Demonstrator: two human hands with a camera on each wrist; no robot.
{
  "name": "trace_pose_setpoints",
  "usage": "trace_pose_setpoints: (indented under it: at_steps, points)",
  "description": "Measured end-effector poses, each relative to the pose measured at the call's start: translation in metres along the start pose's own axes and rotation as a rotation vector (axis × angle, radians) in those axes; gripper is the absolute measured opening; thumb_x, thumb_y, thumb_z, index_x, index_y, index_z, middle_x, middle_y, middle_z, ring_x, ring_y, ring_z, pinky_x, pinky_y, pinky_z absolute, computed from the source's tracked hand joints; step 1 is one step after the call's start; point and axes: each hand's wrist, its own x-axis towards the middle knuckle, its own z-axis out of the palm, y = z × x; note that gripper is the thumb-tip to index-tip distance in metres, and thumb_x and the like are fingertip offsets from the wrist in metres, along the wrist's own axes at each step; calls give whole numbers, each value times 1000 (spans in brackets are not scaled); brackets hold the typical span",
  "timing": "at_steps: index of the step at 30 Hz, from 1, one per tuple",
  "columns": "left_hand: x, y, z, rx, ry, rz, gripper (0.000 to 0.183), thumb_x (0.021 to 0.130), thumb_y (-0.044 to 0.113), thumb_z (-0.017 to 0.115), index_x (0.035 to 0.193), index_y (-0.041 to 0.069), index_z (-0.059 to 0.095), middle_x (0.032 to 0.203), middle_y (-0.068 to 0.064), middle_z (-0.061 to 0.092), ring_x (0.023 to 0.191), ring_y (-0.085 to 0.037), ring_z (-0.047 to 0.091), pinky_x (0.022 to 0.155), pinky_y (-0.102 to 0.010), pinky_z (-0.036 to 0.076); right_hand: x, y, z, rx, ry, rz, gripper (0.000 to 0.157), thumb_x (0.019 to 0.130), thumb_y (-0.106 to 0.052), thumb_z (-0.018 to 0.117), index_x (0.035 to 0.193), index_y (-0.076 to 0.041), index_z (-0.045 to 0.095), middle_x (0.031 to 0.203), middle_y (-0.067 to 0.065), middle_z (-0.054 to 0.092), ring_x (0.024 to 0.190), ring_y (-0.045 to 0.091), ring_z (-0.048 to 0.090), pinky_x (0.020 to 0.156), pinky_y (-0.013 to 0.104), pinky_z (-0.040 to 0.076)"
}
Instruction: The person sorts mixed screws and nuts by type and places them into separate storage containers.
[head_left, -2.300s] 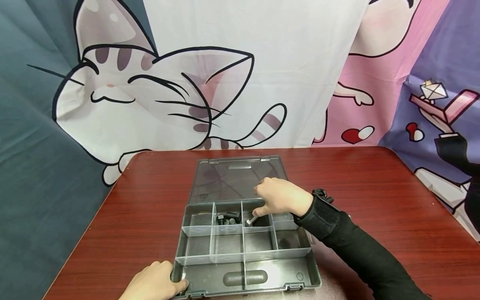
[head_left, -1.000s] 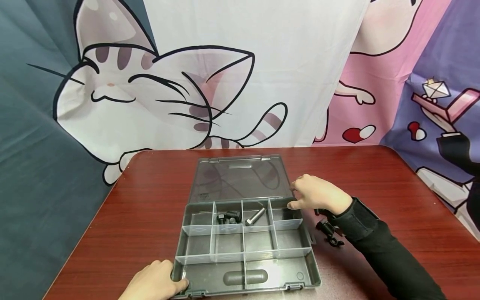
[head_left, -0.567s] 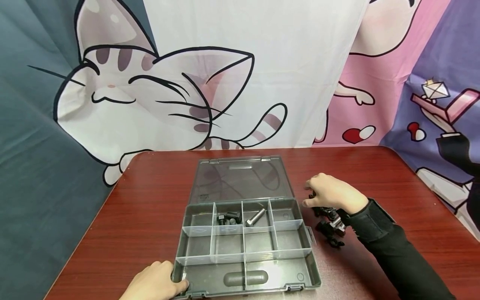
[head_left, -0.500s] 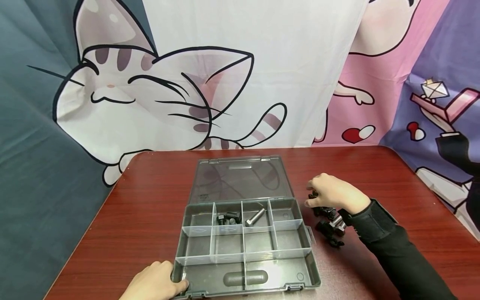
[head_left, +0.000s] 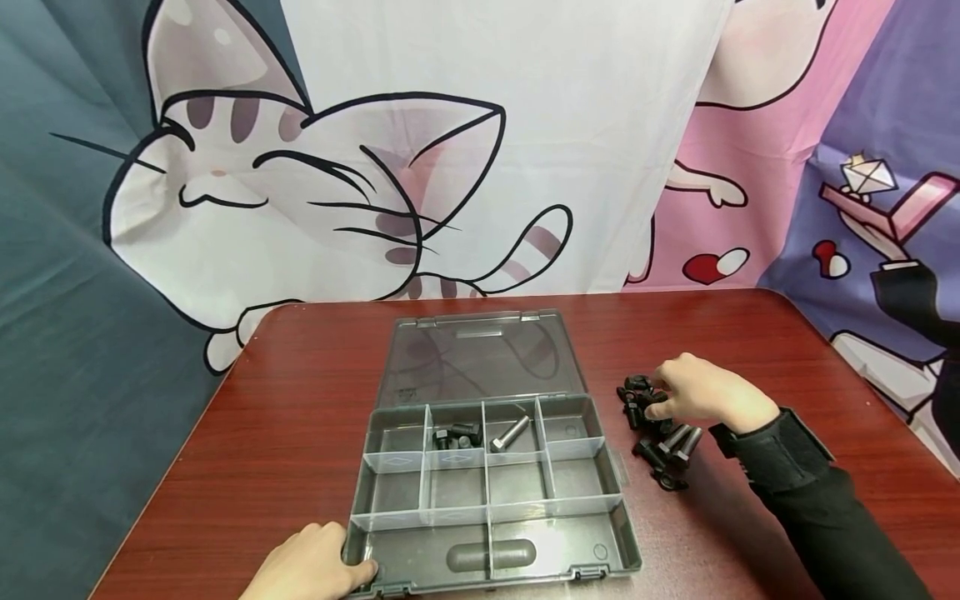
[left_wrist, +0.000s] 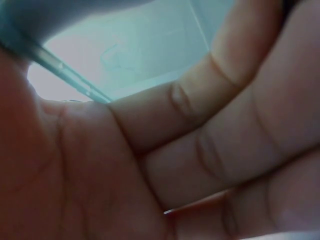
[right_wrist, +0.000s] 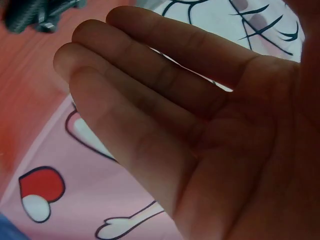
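The step in hand looks like sorting loose fasteners into a compartment box [head_left: 555, 550], with a piece being chosen from the pile of hardware [head_left: 649, 454] on the worktop [head_left: 300, 417], just right of the box. The right hand [head_left: 705, 390] is over that pile; its four fingers are extended and close together, with nothing seen held, though whether the fingertips touch a piece cannot be told. The left hand [head_left: 307, 562] grips the box's near left corner, thumb over the rim. In the back row, dark bolts [head_left: 467, 432] lie second from left, a silver bolt [head_left: 512, 434] third. The next move likely calls for pinching one piece free of its neighbours. The laid-back lid [head_left: 480, 362] bears a small mark too faint to read; no brand or label is legible
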Motion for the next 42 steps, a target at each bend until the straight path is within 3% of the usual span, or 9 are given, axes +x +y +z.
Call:
trace_pose_setpoints:
  at_steps: [4,7,12,15,18,21,28,34,42]
  points:
    - [0,0,0,0,-3,-2,45,69,46,70,76,3,57,67,-4,51,59,-23,50,57,-44,42,-6,6,4,-17,-33,33,31,75,-26,73,87,2,65,71,4,56,61,17,52,56,34,43]
    - [0,0,-1,0,-11,-9,46,70,46,70,77,2,58,68,-4,52,59,-23,50,57,-44,42,-7,10,7,-30,-48,40,39,74,-27,74,94,6,66,84,14,63,71,23,59,62,40,47]
    - [1,0,0,1,-18,-15,48,69,48,70,77,2,57,67,-5,52,59,-24,51,57,-45,42,-8,13,11,-17,-47,51,33,72,-27,75,84,3,66,72,5,58,60,15,50,54,35,43]
    - [1,0,1,4,-14,-13,48,69,48,70,76,2,57,67,-4,51,59,-24,50,57,-45,42,-10,14,15,10,-50,63,28,72,-28,75,69,-4,60,60,-4,42,52,10,36,47,29,32]
    - [0,0,1,3,-11,-11,47,69,47,70,76,3,57,67,-4,51,59,-24,50,57,-45,42,-11,14,19,35,-60,79,33,72,-29,75,60,-12,49,57,-7,24,50,8,22,46,27,20]
    - [0,1,0,-1,-8,-10,46,69,47,70,76,3,57,67,-4,51,59,-24,50,56,-45,42,-12,16,23,35,-71,85,35,72,-30,75,58,-13,48,56,-8,24,49,7,21,46,26,20]
    - [-1,1,0,-5,3,-4,44,69,45,70,75,4,57,66,-4,51,58,-23,50,55,-44,41,-13,17,29,18,-106,122,35,71,-38,75,74,-6,60,62,-2,47,53,10,38,48,27,33]
    - [-1,1,0,-6,10,3,42,69,44,70,73,5,56,66,-3,51,58,-22,49,55,-44,41,-15,16,31,35,-118,136,35,71,-38,75,67,-9,55,58,-4,36,51,10,33,48,27,28]
    - [-2,0,0,-15,10,6,41,70,43,70,73,5,56,65,-3,50,58,-22,49,54,-44,41,-17,15,36,48,-122,157,36,70,-37,76,64,-12,51,57,-4,34,49,10,32,47,27,28]
